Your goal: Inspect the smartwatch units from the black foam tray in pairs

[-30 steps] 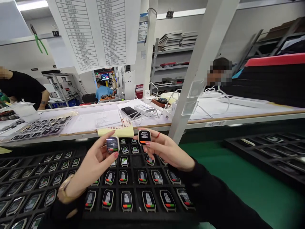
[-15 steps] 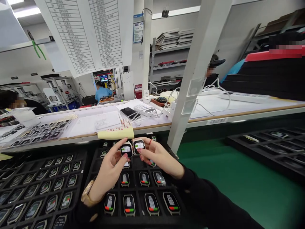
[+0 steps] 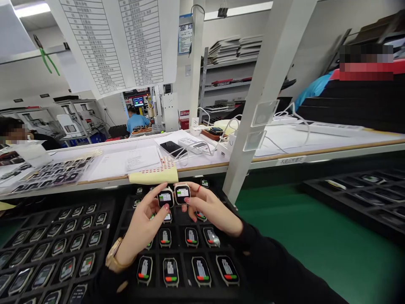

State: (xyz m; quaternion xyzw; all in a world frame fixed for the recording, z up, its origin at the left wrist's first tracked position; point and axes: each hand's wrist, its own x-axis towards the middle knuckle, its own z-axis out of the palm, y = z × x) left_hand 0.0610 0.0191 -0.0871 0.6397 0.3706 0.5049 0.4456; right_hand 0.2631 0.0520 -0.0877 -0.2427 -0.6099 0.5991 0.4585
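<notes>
Two smartwatch bodies are held up side by side above a black foam tray (image 3: 180,291). My left hand (image 3: 142,223) is closed on the left smartwatch (image 3: 166,196), thumb at its lower edge. The right smartwatch (image 3: 182,194) is pinched in my right hand (image 3: 210,209), whose thumb lies at its lower right corner. Both screens are lit with white and green blocks. Under my hands the tray holds rows of smartwatches; one nearby watch (image 3: 171,272) shows text with a red and green bar. Part of the tray is hidden by my hands.
A second tray of watches (image 3: 68,268) lies left, another tray (image 3: 357,194) far right. Behind runs a white shelf with a yellow sheet (image 3: 155,175), a phone (image 3: 172,147) and cables. A slanted white post (image 3: 253,109) rises right of my hands. Several co-workers sit beyond.
The right smartwatch has turned to face me more squarely, and my right thumb has slid from its screen toward the lower right corner. My left hand's grip looks the same.
</notes>
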